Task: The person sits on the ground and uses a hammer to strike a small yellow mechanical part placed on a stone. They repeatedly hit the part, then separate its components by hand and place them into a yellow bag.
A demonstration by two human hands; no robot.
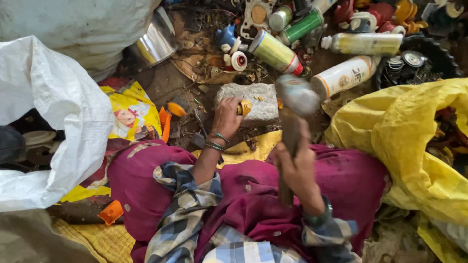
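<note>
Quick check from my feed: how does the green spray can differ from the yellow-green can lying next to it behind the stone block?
The green spray can is slimmer and dark green all over; the yellow-green can is fatter, pale, with a red band at its lower end. The green one lies farther from the stone block, among other cans; the yellow-green one lies just behind it. Both lie on their sides, untouched, tilted on different diagonals.

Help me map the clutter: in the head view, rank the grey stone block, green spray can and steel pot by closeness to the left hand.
1. Grey stone block, just right of the left hand.
2. Steel pot, upper left.
3. Green spray can, top, right of centre.
</note>
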